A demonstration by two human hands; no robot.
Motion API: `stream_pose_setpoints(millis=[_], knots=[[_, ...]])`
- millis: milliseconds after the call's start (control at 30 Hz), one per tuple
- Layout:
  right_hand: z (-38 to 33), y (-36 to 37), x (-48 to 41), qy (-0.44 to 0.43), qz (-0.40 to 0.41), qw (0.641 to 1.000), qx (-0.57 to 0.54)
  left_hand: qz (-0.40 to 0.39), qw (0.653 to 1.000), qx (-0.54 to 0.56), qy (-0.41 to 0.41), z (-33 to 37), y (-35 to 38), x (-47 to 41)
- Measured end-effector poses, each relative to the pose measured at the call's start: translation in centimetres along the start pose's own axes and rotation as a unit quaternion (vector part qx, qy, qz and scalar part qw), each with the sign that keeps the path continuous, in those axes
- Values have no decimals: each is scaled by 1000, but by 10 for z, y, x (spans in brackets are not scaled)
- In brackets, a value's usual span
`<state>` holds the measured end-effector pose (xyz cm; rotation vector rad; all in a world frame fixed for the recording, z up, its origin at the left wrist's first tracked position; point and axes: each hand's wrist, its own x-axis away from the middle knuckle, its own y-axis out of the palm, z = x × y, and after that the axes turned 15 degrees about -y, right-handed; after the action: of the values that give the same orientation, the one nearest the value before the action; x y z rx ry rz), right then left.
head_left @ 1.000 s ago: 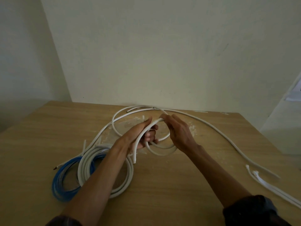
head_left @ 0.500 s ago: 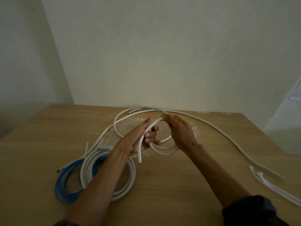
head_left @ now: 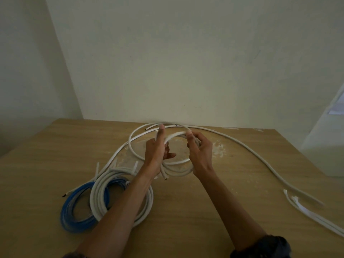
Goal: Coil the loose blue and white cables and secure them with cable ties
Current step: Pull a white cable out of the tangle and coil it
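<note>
While left hand [head_left: 155,152] and right hand [head_left: 201,153] grip white cable [head_left: 176,173], wooden table [head_left: 204,211]

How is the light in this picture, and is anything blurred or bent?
Head view: dim, soft light, no glare; the wide lens bends the table edges; the white strips far right look smeared; the left hand, right hand and white cable are sharp.

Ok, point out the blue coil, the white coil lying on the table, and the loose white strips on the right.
blue coil [head_left: 69,223]: head view, its near-left arc.
white coil [head_left: 96,196]: head view, its left arc.
white strips [head_left: 302,209]: head view, middle of the bundle.
</note>
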<state>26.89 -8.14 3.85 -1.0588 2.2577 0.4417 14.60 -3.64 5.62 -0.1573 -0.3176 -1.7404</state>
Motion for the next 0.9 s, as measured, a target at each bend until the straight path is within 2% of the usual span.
stream_pose_setpoints(millis=[67, 167, 233, 300, 367, 467, 533, 667, 800, 900], knots=[[1, 1, 3, 31, 31, 999, -6, -44, 999, -20, 0, 1, -1, 1], [2, 4, 13, 51, 56, 997, -2, -52, 996, -71, -2, 2, -5, 0], [5, 0, 16, 42, 25, 999, 14, -81, 993, -85, -26, 3, -9, 1], [9, -11, 15, -26, -50, 992, 110, -117, 983, -132, -46, 8, -7, 0], [13, -20, 13, -132, -117, 961, 212, -128, 967, -215, -39, 13, -3, 2], [21, -25, 14, -274, -194, 905, 262, -154, 947, -281, -18, 25, 12, 14], [28, -26, 14, -341, -218, 862, 306, -135, 940, -314, 9, 37, 20, 27], [29, -23, 16, -367, -195, 842, 345, -142, 915, -374, 61, 38, 19, 30], [28, -19, 22, -374, -200, 791, 440, -120, 888, -438, 73, 25, 12, 13], [39, -27, 23, -368, -190, 769, 486, -98, 883, -447, 106, 18, 13, 6]])
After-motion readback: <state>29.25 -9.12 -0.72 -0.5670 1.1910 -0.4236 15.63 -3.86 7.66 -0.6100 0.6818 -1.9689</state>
